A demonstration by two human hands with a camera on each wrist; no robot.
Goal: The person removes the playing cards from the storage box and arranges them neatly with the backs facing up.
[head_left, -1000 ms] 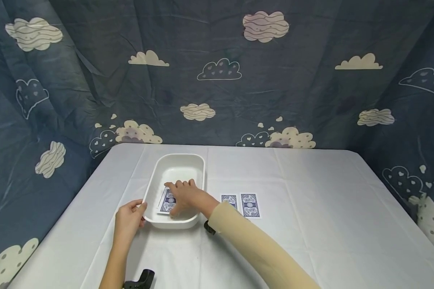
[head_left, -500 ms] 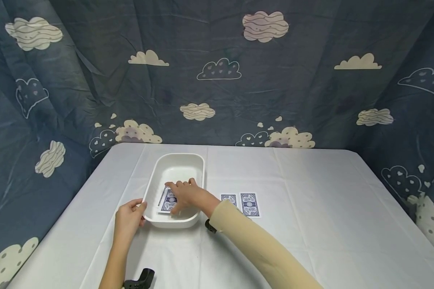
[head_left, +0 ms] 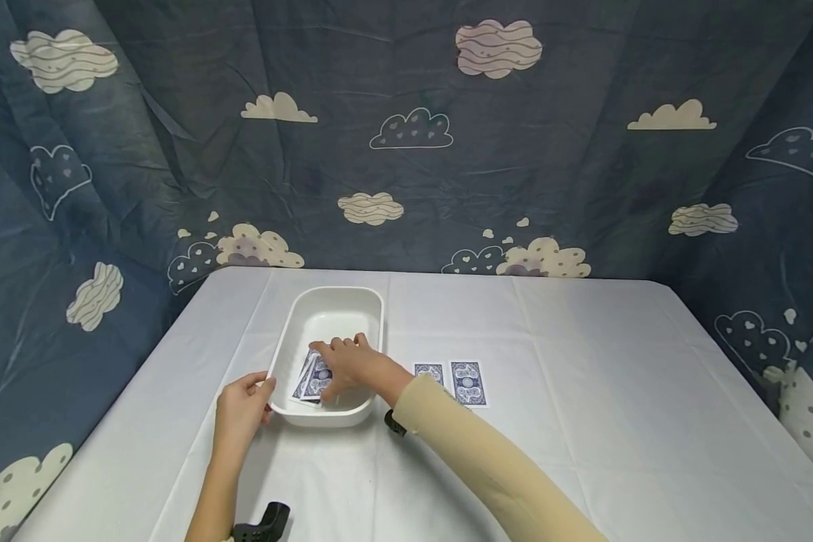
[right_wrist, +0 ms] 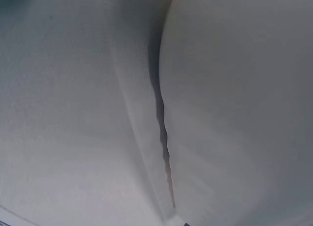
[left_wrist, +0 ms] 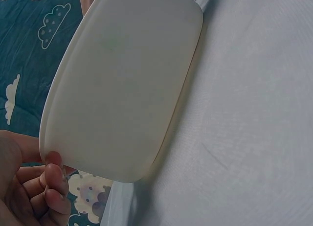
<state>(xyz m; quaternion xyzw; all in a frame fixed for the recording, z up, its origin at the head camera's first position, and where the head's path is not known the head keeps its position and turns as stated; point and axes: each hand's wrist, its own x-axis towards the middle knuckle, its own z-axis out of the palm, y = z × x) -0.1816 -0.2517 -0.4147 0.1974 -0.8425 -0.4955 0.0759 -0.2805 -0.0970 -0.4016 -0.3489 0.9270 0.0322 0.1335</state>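
A white plastic tray (head_left: 325, 420) stands on the table left of centre. My left hand (head_left: 239, 410) pinches its near left corner at the rim. In the left wrist view, the thumb and fingers of that left hand (left_wrist: 36, 187) hold the edge of the tray (left_wrist: 122, 89). Inside the tray lie blue-backed playing cards (head_left: 315, 376), face down and slightly fanned. My right hand (head_left: 355, 367) reaches over the tray's right side and holds these cards, thumb at their near end and fingers at the far end. It covers their right part. The right wrist view shows the tray's outer wall (right_wrist: 234, 99) but no fingers.
Two more blue-backed cards lie face down right of the tray: a left card (head_left: 430, 372), partly behind the right sleeve, and a right card (head_left: 468, 384). White cloth covers the table (head_left: 596, 361). A dark cloud-patterned curtain (head_left: 406, 181) hangs behind.
The cards under my right hand have spread, with lower ones now showing at the left and near edges. Both hands and the tray stay almost in place.
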